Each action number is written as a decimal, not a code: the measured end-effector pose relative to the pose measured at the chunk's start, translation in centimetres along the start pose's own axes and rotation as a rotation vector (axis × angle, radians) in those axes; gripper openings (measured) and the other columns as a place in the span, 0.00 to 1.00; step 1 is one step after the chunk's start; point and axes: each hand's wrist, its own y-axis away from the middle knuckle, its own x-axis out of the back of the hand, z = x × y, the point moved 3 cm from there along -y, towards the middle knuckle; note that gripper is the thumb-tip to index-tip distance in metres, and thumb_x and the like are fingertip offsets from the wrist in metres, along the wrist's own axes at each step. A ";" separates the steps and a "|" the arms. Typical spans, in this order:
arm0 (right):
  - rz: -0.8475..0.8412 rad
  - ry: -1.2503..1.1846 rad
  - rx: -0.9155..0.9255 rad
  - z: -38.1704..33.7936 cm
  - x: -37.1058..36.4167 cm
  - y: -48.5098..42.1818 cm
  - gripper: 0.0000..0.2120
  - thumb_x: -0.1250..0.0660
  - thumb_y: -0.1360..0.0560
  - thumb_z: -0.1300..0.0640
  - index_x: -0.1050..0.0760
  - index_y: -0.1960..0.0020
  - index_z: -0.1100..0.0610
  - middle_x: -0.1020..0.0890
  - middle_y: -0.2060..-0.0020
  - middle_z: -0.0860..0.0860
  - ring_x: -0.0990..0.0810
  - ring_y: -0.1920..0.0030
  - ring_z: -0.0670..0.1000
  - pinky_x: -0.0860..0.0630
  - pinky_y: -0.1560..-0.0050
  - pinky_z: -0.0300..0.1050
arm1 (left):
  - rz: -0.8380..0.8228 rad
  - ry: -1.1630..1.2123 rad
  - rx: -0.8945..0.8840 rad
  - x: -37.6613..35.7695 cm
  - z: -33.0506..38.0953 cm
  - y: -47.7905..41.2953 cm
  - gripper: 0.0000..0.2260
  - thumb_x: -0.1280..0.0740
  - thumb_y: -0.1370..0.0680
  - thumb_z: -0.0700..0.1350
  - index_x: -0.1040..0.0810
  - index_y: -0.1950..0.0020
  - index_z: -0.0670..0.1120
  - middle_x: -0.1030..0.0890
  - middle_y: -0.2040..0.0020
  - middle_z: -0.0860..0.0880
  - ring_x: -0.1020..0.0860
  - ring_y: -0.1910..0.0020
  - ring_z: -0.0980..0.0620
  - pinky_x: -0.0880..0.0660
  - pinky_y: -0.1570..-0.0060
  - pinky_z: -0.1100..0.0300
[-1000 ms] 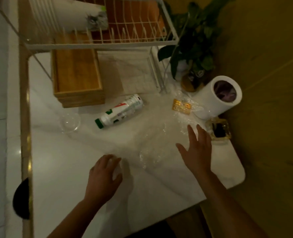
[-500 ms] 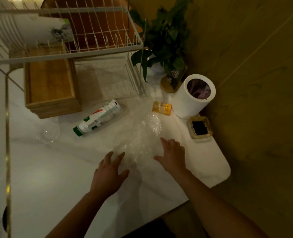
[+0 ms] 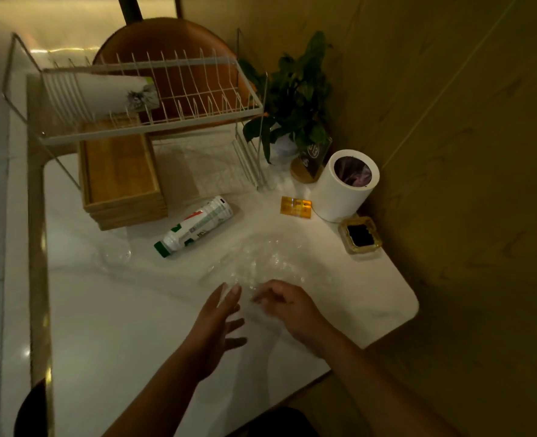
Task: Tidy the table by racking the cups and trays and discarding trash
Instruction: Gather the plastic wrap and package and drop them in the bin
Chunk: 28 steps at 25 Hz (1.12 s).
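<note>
Plastic wrap [image 3: 260, 263] (clear) — betw. both hands' fingertips [image 3: 236, 290], touching.

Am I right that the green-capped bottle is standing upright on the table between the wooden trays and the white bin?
Not quite: the head view shows the green-capped bottle lying on its side, not upright, with its cap end pointing toward the near left. The rest holds: it is on the table, between the wooden trays and the white bin.
</note>
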 end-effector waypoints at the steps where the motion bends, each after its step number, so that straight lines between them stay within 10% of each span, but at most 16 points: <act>1: -0.032 0.000 -0.002 -0.8 -0.8 0.8 0.11 0.36 0.23 0.60 0.19 0.55 0.45 0.16 0.55 0.43 0.19 0.52 0.40 0.24 0.51 0.33 | -0.039 0.106 0.001 0.1 0.0 0.3 0.39 0.26 0.34 0.65 0.32 0.26 0.54 0.24 0.31 0.42 0.23 0.35 0.37 0.23 0.42 0.37; 7: -0.123 0.058 0.077 -2.6 -3.8 4.8 0.08 0.34 0.24 0.54 0.22 0.47 0.43 0.17 0.49 0.44 0.19 0.48 0.43 0.23 0.44 0.44 | 0.250 0.316 -0.207 0.1 0.3 1.3 0.17 0.32 0.25 0.37 0.22 0.38 0.49 0.16 0.51 0.39 0.16 0.56 0.41 0.19 0.62 0.50; 12: 0.478 0.241 0.266 -3.0 3.0 6.0 0.24 0.34 0.30 0.35 0.29 0.36 0.37 0.26 0.41 0.35 0.23 0.46 0.41 0.23 0.52 0.34 | 0.401 0.460 -0.345 -0.9 2.9 1.7 0.20 0.32 0.25 0.33 0.22 0.35 0.47 0.17 0.47 0.38 0.17 0.53 0.40 0.19 0.60 0.52; 15: 0.115 -0.197 -0.108 -2.2 5.1 4.1 0.42 0.31 0.39 0.28 0.37 0.28 0.37 0.32 0.31 0.42 0.26 0.37 0.45 0.23 0.39 0.48 | 0.390 0.286 -0.447 -4.6 4.0 2.0 0.16 0.32 0.26 0.33 0.18 0.43 0.50 0.14 0.55 0.45 0.15 0.59 0.45 0.19 0.62 0.54; 18: -0.042 -0.445 -0.018 -3.0 5.5 1.6 0.29 0.25 0.42 0.30 0.29 0.43 0.28 0.20 0.41 0.38 0.19 0.43 0.44 0.19 0.46 0.46 | 0.339 -0.140 -0.570 -9.2 4.2 2.2 0.16 0.32 0.25 0.34 0.16 0.50 0.56 0.13 0.54 0.51 0.15 0.59 0.54 0.21 0.62 0.61; 22: 0.107 -0.363 0.087 -3.0 7.1 -0.7 0.27 0.23 0.38 0.40 0.24 0.40 0.41 0.15 0.47 0.46 0.16 0.47 0.47 0.18 0.46 0.53 | 0.149 -0.357 -0.572 -12.2 4.4 2.2 0.15 0.27 0.30 0.41 0.16 0.47 0.58 0.16 0.46 0.53 0.17 0.47 0.55 0.20 0.51 0.58; 28: 0.084 0.213 0.290 -2.0 8.3 -1.5 0.13 0.29 0.26 0.49 0.26 0.43 0.38 0.19 0.49 0.37 0.21 0.45 0.40 0.29 0.51 0.26 | 0.108 0.077 -0.288 -9.4 2.9 2.5 0.28 0.29 0.30 0.65 0.32 0.31 0.72 0.25 0.35 0.52 0.27 0.34 0.43 0.22 0.45 0.37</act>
